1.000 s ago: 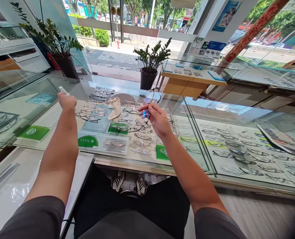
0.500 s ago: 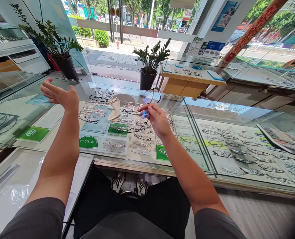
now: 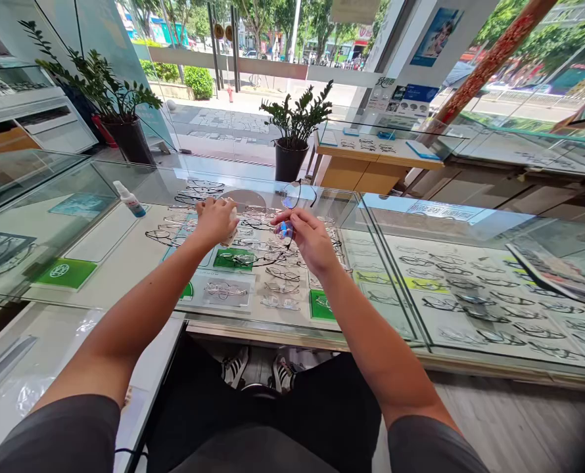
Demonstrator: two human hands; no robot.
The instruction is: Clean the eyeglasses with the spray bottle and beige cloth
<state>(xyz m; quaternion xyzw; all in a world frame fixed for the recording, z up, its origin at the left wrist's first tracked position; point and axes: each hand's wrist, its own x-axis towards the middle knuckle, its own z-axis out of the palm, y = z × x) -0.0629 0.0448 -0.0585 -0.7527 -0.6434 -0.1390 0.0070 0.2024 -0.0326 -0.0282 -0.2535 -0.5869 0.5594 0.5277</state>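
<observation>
My right hand (image 3: 312, 240) holds a pair of eyeglasses (image 3: 300, 195) up over the glass counter, its thumb and fingers pinching the frame. Bluish glare shows on the lenses. My left hand (image 3: 216, 222) is closed over a cream cleaning cloth (image 3: 232, 231), which shows at the fingertips and beneath the palm. To the left of that hand, a small spray bottle (image 3: 129, 199) with a white top and blue liquid stands on the glass. Several eyeglasses (image 3: 201, 190) lie in rows around and below both hands.
The glass display counter (image 3: 253, 320) spans the front. More frames (image 3: 450, 266) and a magazine (image 3: 553, 272) are on the right. Potted plants (image 3: 291, 161) stand beyond the counter. A white side surface (image 3: 21, 387) with a plastic sheet is at lower left.
My left hand has moved right from above the counter's left part and closed on the cloth. The spray bottle, hidden behind it before, now shows. My right hand stays almost still with the eyeglasses.
</observation>
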